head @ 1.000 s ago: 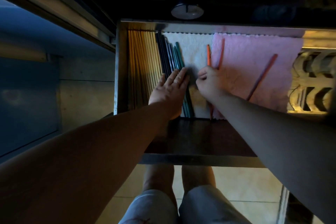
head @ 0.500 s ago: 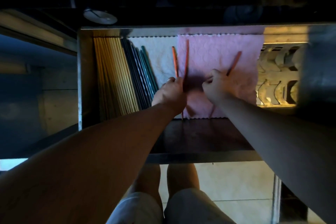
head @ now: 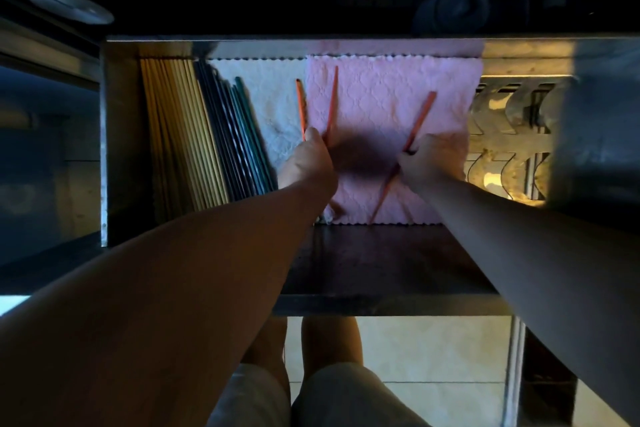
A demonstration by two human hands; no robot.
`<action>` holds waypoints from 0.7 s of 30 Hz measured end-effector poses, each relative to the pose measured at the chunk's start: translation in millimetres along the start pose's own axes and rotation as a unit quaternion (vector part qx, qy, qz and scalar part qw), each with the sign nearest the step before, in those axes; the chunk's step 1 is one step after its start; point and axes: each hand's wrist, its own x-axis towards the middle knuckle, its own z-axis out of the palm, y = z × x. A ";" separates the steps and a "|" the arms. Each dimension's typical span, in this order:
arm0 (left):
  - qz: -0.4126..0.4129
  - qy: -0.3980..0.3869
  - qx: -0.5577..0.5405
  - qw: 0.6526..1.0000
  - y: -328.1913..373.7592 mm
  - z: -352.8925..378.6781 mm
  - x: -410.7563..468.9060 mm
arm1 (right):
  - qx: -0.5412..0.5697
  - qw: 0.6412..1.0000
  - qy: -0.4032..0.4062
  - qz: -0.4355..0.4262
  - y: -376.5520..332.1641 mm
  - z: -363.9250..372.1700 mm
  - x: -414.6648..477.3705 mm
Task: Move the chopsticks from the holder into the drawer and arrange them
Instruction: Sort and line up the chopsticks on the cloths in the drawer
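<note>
Arranging: left hand [head: 306, 163] gripped two orange chopsticks [head: 331, 104], right hand [head: 427, 159] pinched third chopstick [head: 420, 118]; next likely needed laying them parallel beside green set [head: 250, 135].

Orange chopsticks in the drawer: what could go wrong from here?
1. The left hand grips the orange pair splayed, tips apart; one could slip out or end up crossed.
2. The right hand holds the third orange chopstick diagonally across the pink cloth; dragging it may bunch the cloth.
3. The left hand sits close to the dark chopstick row; a sideways shift might knock that row askew.
</note>
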 end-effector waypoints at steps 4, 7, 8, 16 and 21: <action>0.001 -0.009 -0.066 0.998 -2.1 -2.2 -1.9 | 0.011 0.999 0.002 0.041 -13.4 -11.7 -9.5; 0.008 0.021 -0.106 0.994 -8.9 -6.9 -7.1 | 0.097 0.994 -0.031 0.026 -29.8 -20.2 -15.4; 0.006 0.026 -0.115 0.993 -12.2 -9.5 -9.2 | 0.127 0.991 -0.033 0.012 -36.1 -19.7 -17.3; -0.074 0.034 -0.148 0.986 -59.2 -26.6 -2.3 | 0.256 0.960 -0.065 -0.092 -103.3 2.0 -32.2; -0.095 0.003 -0.108 0.990 -79.4 -28.1 8.6 | 0.238 0.958 -0.123 -0.100 -131.1 29.8 -36.3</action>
